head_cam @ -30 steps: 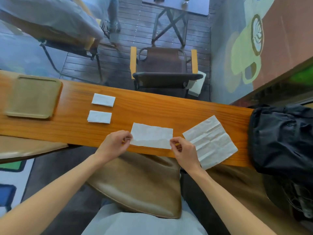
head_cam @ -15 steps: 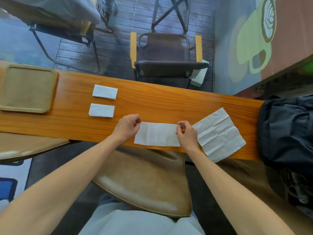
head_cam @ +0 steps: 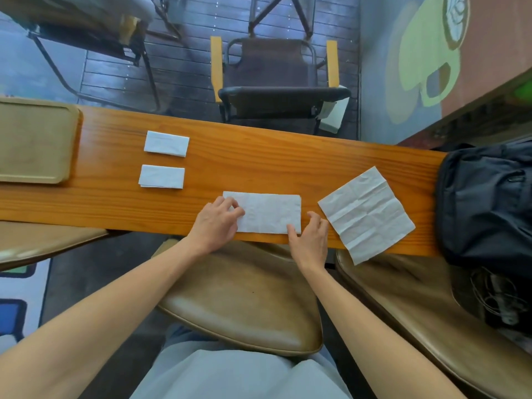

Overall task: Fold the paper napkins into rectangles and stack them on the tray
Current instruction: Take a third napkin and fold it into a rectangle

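White half-folded napkin [head_cam: 267,213] pressed flat under left hand [head_cam: 216,223] and right hand [head_cam: 311,240]

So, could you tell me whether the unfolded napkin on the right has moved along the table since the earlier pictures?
No. The unfolded napkin lies as before, one corner over the near edge of the table, beside the black bag; only the camera shifted.

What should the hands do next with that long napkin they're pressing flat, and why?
Probably fold it in half, end to end. The napkin under the hands is about twice as long as the two finished rectangles lying near the tray. The left hand covers one end, and the right hand touches the opposite near corner.
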